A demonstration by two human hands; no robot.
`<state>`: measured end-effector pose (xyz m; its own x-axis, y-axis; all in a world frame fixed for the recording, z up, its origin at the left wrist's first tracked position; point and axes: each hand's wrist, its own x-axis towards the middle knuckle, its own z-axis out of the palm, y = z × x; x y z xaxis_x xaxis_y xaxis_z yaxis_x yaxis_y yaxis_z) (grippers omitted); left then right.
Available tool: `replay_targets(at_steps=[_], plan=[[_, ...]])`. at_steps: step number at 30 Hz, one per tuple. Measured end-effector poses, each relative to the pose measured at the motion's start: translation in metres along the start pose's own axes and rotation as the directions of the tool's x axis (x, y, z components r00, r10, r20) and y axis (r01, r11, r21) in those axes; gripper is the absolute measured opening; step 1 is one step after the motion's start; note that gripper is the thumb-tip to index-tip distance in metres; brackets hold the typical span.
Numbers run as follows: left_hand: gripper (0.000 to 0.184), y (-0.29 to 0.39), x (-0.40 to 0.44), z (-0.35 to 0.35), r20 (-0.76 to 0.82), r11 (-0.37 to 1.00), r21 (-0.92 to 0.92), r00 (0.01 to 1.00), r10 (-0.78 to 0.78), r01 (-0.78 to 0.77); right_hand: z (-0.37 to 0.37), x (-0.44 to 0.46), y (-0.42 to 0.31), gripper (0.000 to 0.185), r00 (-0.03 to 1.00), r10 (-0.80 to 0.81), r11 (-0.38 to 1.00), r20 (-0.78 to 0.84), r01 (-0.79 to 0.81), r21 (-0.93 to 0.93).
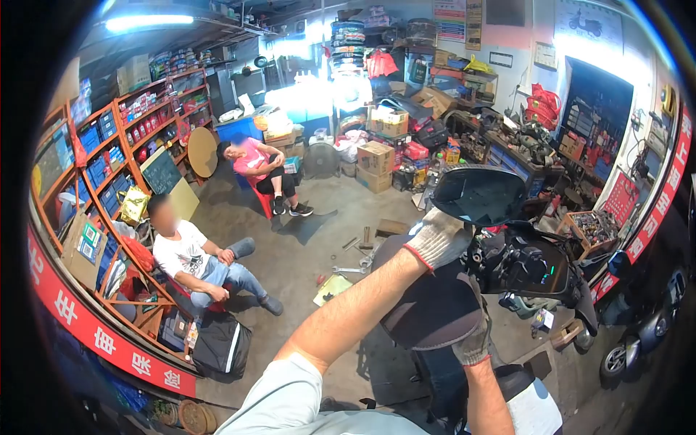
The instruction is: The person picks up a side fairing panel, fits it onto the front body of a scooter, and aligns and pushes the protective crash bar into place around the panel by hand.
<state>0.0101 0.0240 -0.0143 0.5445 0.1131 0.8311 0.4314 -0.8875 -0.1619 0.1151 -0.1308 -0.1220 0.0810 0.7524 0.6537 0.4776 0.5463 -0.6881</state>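
Note:
My left hand (438, 238), in a light knitted work glove with a red cuff, reaches up to a black rear-view mirror (480, 196). Its fingers close at the mirror's lower left edge, partly out of sight. Lower down, my gloved right hand (475, 342) is at the right edge of a dark oval piece (433, 301) with a mesh-like surface. The fingers run up along that edge, and some are hidden. Just right of both hands is the front of a scooter (533, 261), with dark handlebar parts and a screen-like panel.
Two people sit at left, one in a white shirt (185, 250), one in a pink top (254, 161). Wrenches (351, 270) and loose parts lie on the floor. Orange shelves (123, 138) line the left; cardboard boxes (375, 159) stand behind. A parts crate (589, 230) is at right.

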Motion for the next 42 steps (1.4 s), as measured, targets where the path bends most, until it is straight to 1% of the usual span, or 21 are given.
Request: replay_targets(at_steps=[3,5,7,9,11,13,15,17,18,21,22,23,24,25,26,29,33,34,35,40,42], plan=[[0.022,0.002,0.004,-0.004,-0.173,0.997,-0.054,0.984,0.048,-0.058,-0.001,0.001,-0.002,0.073,0.999,0.036,0.998,0.003,-0.036,0.048],[0.022,0.004,0.006,-0.007,-0.171,0.996,-0.065,0.984,0.043,-0.055,-0.002,0.000,-0.002,0.074,0.994,-0.110,0.968,-0.009,0.105,-0.230],[0.022,0.006,0.007,-0.012,-0.170,0.996,-0.076,0.985,0.037,-0.051,0.000,0.000,-0.012,0.072,0.994,-0.108,0.975,-0.032,0.100,-0.197],[0.021,0.008,0.006,-0.016,0.070,0.986,-0.143,0.994,-0.082,0.091,0.000,-0.004,-0.009,0.069,0.993,-0.105,0.982,-0.053,0.095,-0.164],[0.018,0.005,0.005,-0.009,-0.045,0.993,-0.115,0.999,-0.029,0.024,-0.002,-0.021,0.020,0.064,0.990,-0.140,0.915,0.023,0.138,-0.378],[0.016,0.005,0.006,-0.007,-0.156,0.996,-0.081,0.987,0.027,-0.040,0.002,-0.034,0.040,0.058,0.997,-0.083,0.939,0.011,0.082,-0.334],[0.010,0.010,0.008,-0.010,-0.109,0.958,-0.267,0.984,-0.139,0.106,0.004,-0.040,0.043,0.052,1.000,-0.018,0.957,-0.001,0.017,-0.289],[0.013,0.012,0.008,-0.017,0.306,0.955,-0.081,0.919,-0.250,0.286,0.008,-0.040,0.035,0.047,0.979,0.203,0.979,-0.021,-0.203,0.005],[0.022,0.010,0.003,-0.019,0.006,0.971,-0.205,0.992,-0.123,0.122,0.010,-0.041,0.040,0.047,0.974,0.221,0.975,-0.055,-0.221,0.000],[0.012,0.006,-0.010,-0.016,0.179,0.981,0.049,0.964,-0.196,0.190,0.004,-0.036,0.031,0.049,0.988,-0.151,0.922,0.015,0.146,-0.359],[0.012,-0.013,-0.016,0.019,0.056,0.914,-0.383,0.991,-0.120,0.132,-0.004,-0.033,0.008,0.052,0.980,-0.171,0.877,-0.106,0.102,-0.469],[0.010,-0.027,-0.024,0.024,0.092,0.999,0.039,0.995,-0.025,0.021,-0.005,-0.028,0.014,0.053,0.953,-0.227,0.915,-0.201,0.138,-0.379],[0.008,-0.020,-0.014,0.010,0.088,0.994,0.072,0.992,-0.087,0.081,-0.008,-0.036,0.015,0.038,0.950,-0.224,0.904,-0.219,0.119,-0.410],[0.009,-0.014,-0.003,-0.001,0.004,0.982,-0.188,1.000,-0.016,0.016,-0.013,-0.043,0.017,0.025,0.947,-0.228,0.893,-0.226,0.111,-0.436],[0.010,-0.012,-0.001,-0.006,0.029,0.969,0.205,0.990,0.138,-0.141,-0.017,-0.052,0.021,0.025,0.939,-0.211,0.892,-0.272,0.071,-0.446],[0.013,-0.037,-0.016,0.010,0.130,0.982,0.174,0.987,-0.096,0.073,-0.021,-0.074,0.043,0.023,0.897,-0.099,0.926,-0.430,-0.075,-0.371],[0.035,-0.097,-0.058,0.052,0.137,0.960,0.266,0.983,-0.125,0.085,-0.053,-0.087,0.096,0.019,0.713,0.352,0.932,-0.607,-0.327,0.157],[0.040,-0.073,-0.038,0.029,0.419,0.919,0.368,0.857,-0.299,0.141,-0.067,-0.085,0.112,0.018,0.617,0.447,0.892,-0.648,-0.358,0.275],[0.040,-0.072,-0.039,0.030,0.425,0.919,0.369,0.855,-0.298,0.138,-0.083,-0.082,0.126,0.019,0.514,0.539,0.841,-0.667,-0.374,0.390],[0.042,-0.109,-0.064,0.053,0.199,0.955,-0.154,0.954,-0.222,0.254,-0.175,-0.069,0.169,0.020,0.241,0.518,0.825,-0.821,-0.394,0.405],[0.040,-0.074,-0.038,0.025,0.226,0.981,0.016,0.955,-0.190,0.192,-0.205,-0.068,0.199,0.021,0.254,0.309,0.855,-0.917,-0.496,0.151]])
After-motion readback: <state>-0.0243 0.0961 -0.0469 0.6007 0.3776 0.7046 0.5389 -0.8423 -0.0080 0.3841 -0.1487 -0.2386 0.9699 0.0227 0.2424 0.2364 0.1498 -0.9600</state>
